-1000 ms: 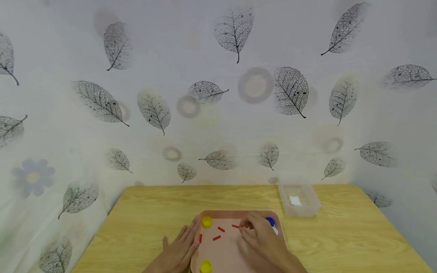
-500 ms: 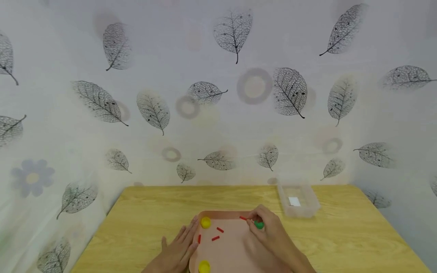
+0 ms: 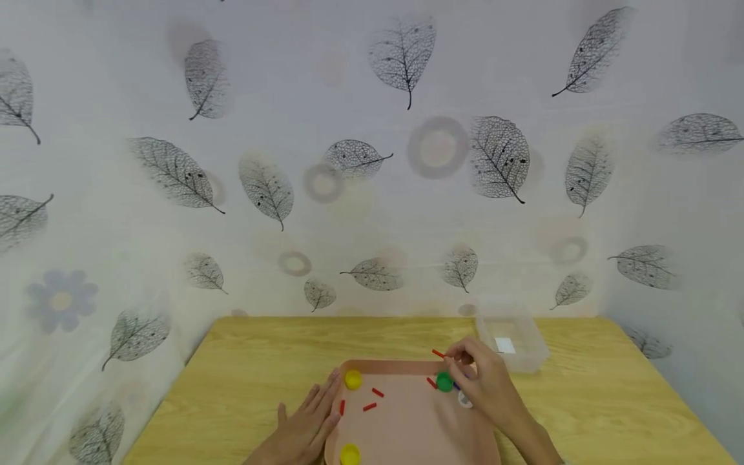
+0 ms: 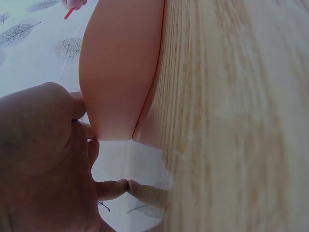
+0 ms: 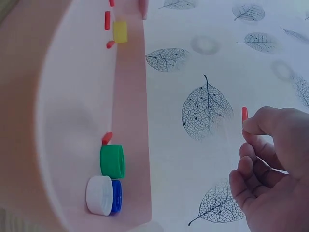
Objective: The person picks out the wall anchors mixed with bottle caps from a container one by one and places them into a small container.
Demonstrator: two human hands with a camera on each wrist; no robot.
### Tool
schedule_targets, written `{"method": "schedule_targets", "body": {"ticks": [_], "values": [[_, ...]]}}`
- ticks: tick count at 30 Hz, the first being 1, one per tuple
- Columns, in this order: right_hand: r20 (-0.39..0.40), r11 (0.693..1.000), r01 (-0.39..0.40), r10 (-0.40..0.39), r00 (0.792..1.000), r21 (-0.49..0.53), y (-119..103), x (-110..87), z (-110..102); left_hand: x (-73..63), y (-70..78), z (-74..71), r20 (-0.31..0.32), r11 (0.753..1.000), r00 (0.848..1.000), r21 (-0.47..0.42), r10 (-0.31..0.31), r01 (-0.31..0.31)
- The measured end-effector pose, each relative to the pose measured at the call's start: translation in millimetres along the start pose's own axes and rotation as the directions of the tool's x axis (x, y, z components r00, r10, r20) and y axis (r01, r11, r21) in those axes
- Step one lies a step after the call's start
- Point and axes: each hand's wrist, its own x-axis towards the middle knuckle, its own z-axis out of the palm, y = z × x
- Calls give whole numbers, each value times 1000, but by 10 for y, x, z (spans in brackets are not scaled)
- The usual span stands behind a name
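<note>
My right hand (image 3: 485, 381) pinches a small red stick (image 5: 245, 114) between thumb and forefinger, held up above the tray's far right rim. Fingers straight, my left hand (image 3: 305, 423) rests against the left side of the pink tray (image 3: 401, 429). Inside the tray, near the right hand, sit a green bottle cap (image 5: 112, 161), a white cap (image 5: 99, 195) and a blue cap (image 5: 116, 195). Another red stick (image 3: 432, 383) lies beside the green cap. Several more red sticks lie toward the tray's left, between a yellow cap (image 3: 352, 379) and a second yellow cap (image 3: 350, 454).
A clear plastic box (image 3: 526, 358) with a white paper piece (image 3: 504, 345) inside stands on the wooden table (image 3: 267, 342), behind and right of the tray. A leaf-patterned sheet (image 3: 360, 213) hangs along the table's back edge.
My right hand has moved right and away from me, lifting the pinched red stick past the tray's far rim. The green cap and a stick beside it have come into sight. The left hand stays put.
</note>
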Motion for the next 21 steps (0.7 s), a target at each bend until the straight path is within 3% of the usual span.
{"method": "schedule_targets", "body": {"ticks": [13,21], "values": [[-89,997,38,-45,995,-72,112,118,-180,3,-31,14,-2,1000,1000,8,8,-8],[-136,997,-12,1,991,-82,249,121,-283,3,8,-15,-3,999,1000,-30,22,-22]]}}
